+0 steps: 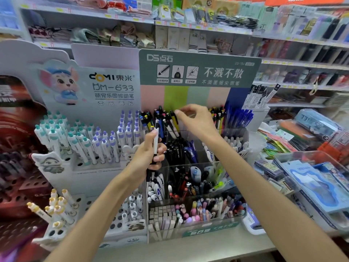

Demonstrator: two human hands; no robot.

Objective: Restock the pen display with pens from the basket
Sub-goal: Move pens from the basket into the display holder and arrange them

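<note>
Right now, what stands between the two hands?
Head view: dark and yellow click pens in the clear top compartment stand between the left hand and right hand.

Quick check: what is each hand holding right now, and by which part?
Left hand grips white pens around their lower barrels. Right hand pinches at a pen top in the display's back row; actual grip unclear.

White pen (155, 140) upright (display (196, 148) crowded).

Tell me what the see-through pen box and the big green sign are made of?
The box looks like clear hard plastic, maybe acrylic: glossy, and the pens show through its walls. The sign looks like matte printed cardboard, flat and thin, though coated plastic is possible.
</note>
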